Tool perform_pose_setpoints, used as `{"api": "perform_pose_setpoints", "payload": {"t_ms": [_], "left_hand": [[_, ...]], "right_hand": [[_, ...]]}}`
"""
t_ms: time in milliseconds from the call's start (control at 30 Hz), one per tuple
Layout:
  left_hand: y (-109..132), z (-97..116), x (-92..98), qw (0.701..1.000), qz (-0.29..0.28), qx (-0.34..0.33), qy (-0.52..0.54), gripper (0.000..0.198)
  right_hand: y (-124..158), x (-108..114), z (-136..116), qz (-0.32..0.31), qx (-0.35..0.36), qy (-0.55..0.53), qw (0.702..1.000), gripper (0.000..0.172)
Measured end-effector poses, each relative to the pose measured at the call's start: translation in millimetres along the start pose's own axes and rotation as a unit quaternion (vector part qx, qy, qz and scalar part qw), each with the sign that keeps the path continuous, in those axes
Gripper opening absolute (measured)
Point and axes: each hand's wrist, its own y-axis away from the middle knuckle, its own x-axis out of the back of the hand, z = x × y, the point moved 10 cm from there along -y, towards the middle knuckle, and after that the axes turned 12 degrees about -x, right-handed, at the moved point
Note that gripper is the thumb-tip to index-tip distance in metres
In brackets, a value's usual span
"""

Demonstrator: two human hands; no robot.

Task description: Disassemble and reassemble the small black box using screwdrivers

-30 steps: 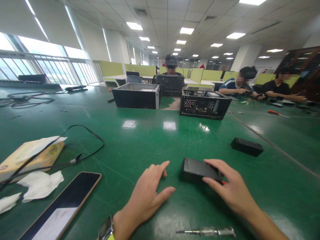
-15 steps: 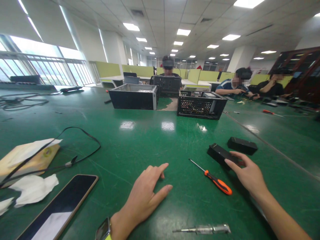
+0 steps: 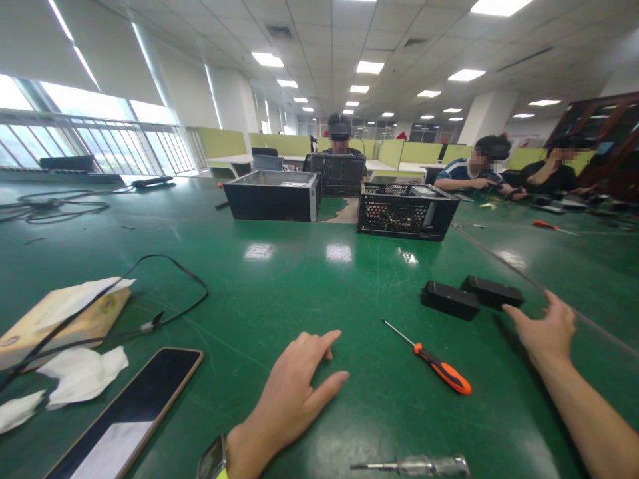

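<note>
On the left of the green desk (image 3: 239,293), a yellow packet (image 3: 107,307) lies under a loop of black cable (image 3: 172,257), with a crumpled tissue (image 3: 84,376) just in front of it. Next comes a phone (image 3: 134,406), lying face up at a slant. To its right is the left hand (image 3: 297,379), open and palm down, the thumb apart from the fingers, a watch (image 3: 212,458) on its wrist. Further back stands a dark metal case (image 3: 272,197), and right of that a second case (image 3: 402,213) with a perforated side. Near the bottom edge lies a clear-handled screwdriver (image 3: 414,465); above it, between the hands, an orange-handled screwdriver (image 3: 442,368) points its tip up and left. The nearer black block (image 3: 449,301) lies beyond that handle, well apart from the left hand and left of the right one. Just beside it, slightly farther back, is the other black block (image 3: 494,291). The right hand (image 3: 549,329) is open at its right end; whether the thumb touches it I cannot tell.
</note>
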Motion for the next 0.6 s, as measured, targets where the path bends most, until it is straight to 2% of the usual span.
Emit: {"api": "perform_pose_setpoints", "payload": {"t_ms": [67, 200, 300, 400, 500, 567, 600], "left_hand": [[0.2, 1.3, 0.3, 1.0, 0.002, -0.003, -0.004, 0.042], [0.0, 6.5, -1.0, 1.0, -0.008, -0.011, -0.021, 0.041], [-0.7, 10.2, -1.6, 0.999, -0.013, -0.021, -0.026, 0.041], [-1.2, 9.7, -0.1, 0.999, -0.006, -0.022, -0.026, 0.042], [-1.2, 6.6, 0.4, 0.999, -0.001, -0.016, -0.028, 0.043], [-1.2, 5.1, -0.7, 0.999, -0.004, -0.012, -0.033, 0.045], [-1.2, 4.8, -1.3, 0.999, -0.005, -0.011, -0.036, 0.047]], "right_hand": [[-10.1, -11.2, 5.0, -0.055, -0.001, 0.01, 0.998, 0.082], [-15.6, -29.9, -2.5, -0.157, 0.011, 0.02, 0.987, 0.068], [-15.6, -25.8, -9.6, -0.158, 0.009, 0.019, 0.987, 0.057], [-8.5, -10.1, -19.2, -0.125, 0.003, 0.009, 0.992, 0.048], [13.7, 14.8, -42.5, -0.085, -0.002, -0.015, 0.996, 0.052], [43.0, 27.4, -70.8, -0.092, 0.018, -0.042, 0.995, 0.052], [64.6, 25.2, -90.5, -0.142, 0.049, -0.062, 0.987, 0.048]]}}
